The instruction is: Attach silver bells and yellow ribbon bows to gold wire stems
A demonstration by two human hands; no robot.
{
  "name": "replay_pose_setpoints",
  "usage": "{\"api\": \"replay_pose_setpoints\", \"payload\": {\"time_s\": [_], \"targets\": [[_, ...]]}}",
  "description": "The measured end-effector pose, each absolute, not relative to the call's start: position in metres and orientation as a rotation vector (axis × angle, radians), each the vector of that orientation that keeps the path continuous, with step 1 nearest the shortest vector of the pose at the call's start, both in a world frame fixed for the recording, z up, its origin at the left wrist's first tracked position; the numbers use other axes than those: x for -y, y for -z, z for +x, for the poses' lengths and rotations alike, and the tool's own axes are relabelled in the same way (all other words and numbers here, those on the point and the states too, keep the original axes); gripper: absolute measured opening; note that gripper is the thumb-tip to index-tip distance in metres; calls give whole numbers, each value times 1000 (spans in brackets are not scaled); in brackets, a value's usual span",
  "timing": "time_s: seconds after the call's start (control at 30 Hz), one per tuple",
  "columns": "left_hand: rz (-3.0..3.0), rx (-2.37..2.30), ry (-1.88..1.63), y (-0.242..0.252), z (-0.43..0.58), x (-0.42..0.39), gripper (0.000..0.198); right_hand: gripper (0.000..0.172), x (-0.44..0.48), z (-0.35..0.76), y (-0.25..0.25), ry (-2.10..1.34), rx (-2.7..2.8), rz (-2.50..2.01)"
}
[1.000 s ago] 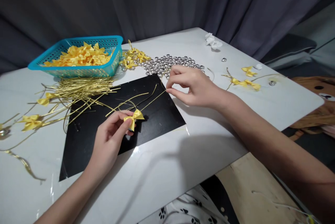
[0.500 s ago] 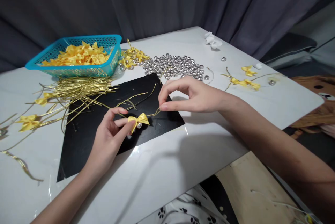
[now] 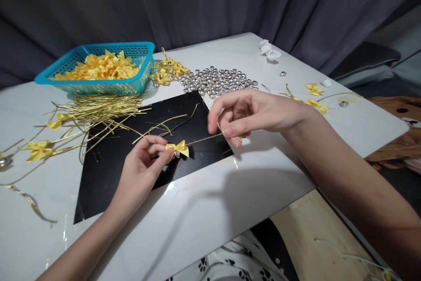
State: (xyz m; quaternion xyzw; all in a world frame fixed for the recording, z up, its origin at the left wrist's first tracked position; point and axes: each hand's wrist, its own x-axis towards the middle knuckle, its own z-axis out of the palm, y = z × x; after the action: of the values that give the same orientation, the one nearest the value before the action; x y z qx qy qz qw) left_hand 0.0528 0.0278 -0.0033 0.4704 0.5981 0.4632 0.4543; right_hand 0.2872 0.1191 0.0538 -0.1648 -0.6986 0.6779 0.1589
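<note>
My left hand pinches a small yellow ribbon bow by its left loop, over the black mat. A small silver bell or bead sits at the lower middle of the bow; its exact kind is hard to tell. From the bow a thin gold cord runs straight to the right. My right hand has the cord's far end between thumb and fingers, above the mat's right edge. The fingertips partly hide that end.
A blue basket of yellow bows stands at the back left, behind a heap of gold cords. Many silver beads lie behind my right hand. Loose bows and crumpled white tissue are on the white table.
My right hand has moved to the right, and the cord, slack and curved before, is now stretched straight. My left hand keeps its pinch on the bow, shifted slightly right in view.
</note>
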Motion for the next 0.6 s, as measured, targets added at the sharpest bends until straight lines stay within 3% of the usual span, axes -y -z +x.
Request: {"api": "replay_pose_setpoints", "payload": {"time_s": [0.2, 0.4, 0.6], "targets": [[1263, -1457, -1130, 5, 50, -27, 12, 13, -121, 284, -48, -1966, 1877, -316], [1201, -1490, -1150, 5, 50, -26, 11, 20, -122, 277, -39, -1627, 1693, -495], [1136, -1497, -1156, 4, 52, -27, 14, 16, -124, 268, -34, -1441, 1499, -666]]}}
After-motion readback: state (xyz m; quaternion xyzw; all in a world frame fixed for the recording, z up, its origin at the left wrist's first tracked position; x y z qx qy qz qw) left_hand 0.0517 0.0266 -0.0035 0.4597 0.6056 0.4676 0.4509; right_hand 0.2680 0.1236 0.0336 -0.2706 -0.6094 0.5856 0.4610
